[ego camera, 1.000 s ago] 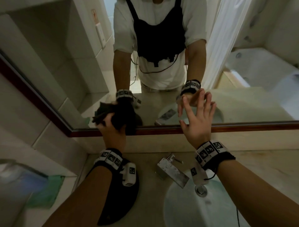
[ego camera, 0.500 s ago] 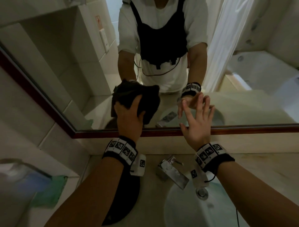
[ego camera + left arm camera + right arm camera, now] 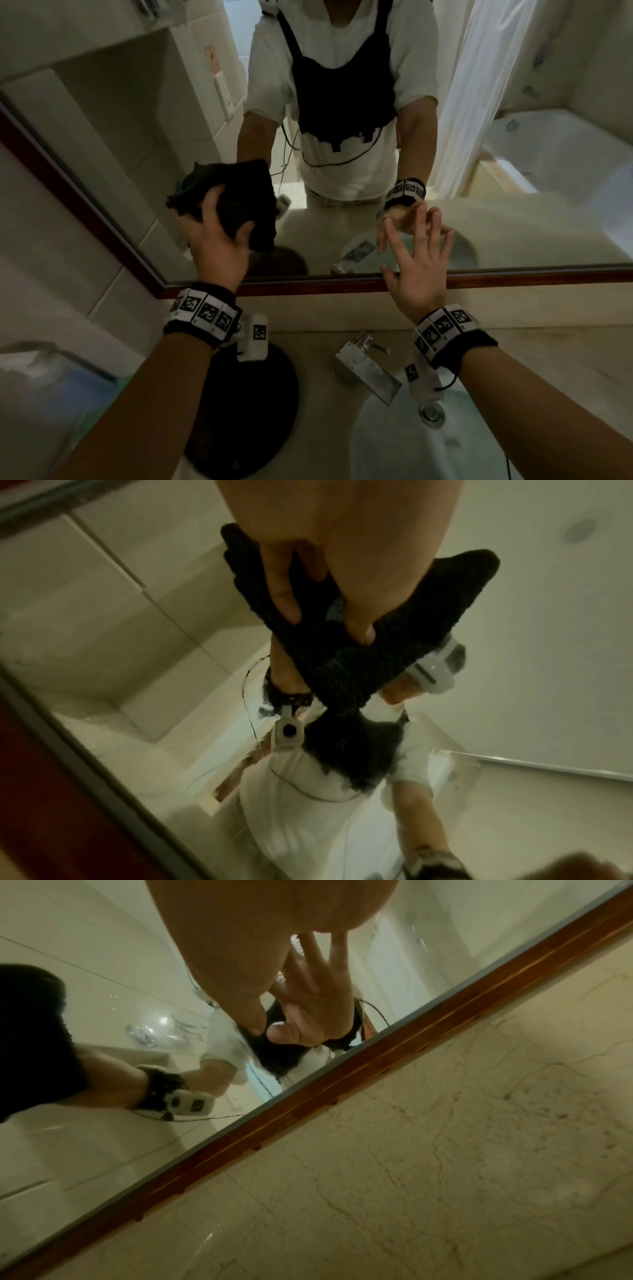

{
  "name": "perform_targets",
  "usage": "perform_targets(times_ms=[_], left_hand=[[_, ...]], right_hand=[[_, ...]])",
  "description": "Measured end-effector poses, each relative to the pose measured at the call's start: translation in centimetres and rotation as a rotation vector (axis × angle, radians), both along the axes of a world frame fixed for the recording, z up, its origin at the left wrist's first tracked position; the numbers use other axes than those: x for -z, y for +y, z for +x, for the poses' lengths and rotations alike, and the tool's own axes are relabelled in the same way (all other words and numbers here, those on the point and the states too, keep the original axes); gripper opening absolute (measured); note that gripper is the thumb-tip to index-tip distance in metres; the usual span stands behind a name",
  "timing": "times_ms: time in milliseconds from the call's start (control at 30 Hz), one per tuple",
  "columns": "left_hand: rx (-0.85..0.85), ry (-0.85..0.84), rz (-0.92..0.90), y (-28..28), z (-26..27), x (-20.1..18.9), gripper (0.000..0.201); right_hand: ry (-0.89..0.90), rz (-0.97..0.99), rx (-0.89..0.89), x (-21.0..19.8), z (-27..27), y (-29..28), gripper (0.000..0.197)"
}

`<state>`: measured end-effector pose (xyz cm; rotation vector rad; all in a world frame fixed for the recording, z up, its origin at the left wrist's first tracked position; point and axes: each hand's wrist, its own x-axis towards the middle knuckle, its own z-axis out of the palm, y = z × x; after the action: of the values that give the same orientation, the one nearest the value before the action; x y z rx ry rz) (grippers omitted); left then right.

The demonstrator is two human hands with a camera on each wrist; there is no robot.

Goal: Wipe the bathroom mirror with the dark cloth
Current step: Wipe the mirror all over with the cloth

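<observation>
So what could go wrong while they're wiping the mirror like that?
The right hand rests bare fingers on the mirror, so it may leave fresh smudges on the glass. The cloth is bunched under the left hand, so little of it may touch the glass and it could miss spots. Both arms reach over the tap, so a dropped cloth might land in the sink.

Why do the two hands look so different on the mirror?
The left hand presses a dark cloth against the mirror, fingers curled over it; the right hand holds nothing, fingers spread and straight. The left hand sits near the mirror's left side, the right hand at its bottom edge. Both reach up to the glass and wear wristbands.
</observation>
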<state>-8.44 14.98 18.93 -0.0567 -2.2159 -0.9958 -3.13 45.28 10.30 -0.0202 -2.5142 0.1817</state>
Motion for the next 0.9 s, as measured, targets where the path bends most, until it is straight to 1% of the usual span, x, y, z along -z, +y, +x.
perform_targets(times_ms=[100,167,333,400,467,600,667,767,900], left_hand=[[0.001,0.004,0.044,1.3,0.5,1.3,0.072],[0.027,-0.017,0.067,2.9,0.7,3.0,0.072],[0.113,-0.093,0.050,7.9,1.3,7.7,0.067],[0.144,-0.099,0.058,8.6,1.4,8.9,0.066],[0.151,-0.103,0.061,8.5,1.2,9.7,0.066],[0.177,-0.099,0.046,7.3,1.2,10.7,0.065],[0.169,-0.118,0.066,6.2,1.1,11.2,0.064],[0.153,-0.139,0.089,4.3,0.8,12.0,0.066],[0.142,-0.131,0.135,1.6,0.6,12.6,0.068]], right_hand=[[0.000,-0.012,0.004,0.0,0.0,-0.2,0.095],[0.006,-0.027,0.003,0.1,0.0,-0.3,0.094],[0.014,-0.052,0.003,0.0,0.3,-0.6,0.095],[-0.002,-0.042,0.009,-0.2,0.5,-0.5,0.095],[-0.014,-0.049,0.009,-0.4,0.7,-0.7,0.093],[0.023,-0.078,-0.003,-0.7,1.3,-2.2,0.089],[0.058,-0.016,-0.045,-0.9,1.2,-3.3,0.083],[0.091,0.058,-0.125,-1.6,0.6,-5.3,0.075],[0.119,0.105,-0.177,-2.3,-0.7,-8.7,0.075]])
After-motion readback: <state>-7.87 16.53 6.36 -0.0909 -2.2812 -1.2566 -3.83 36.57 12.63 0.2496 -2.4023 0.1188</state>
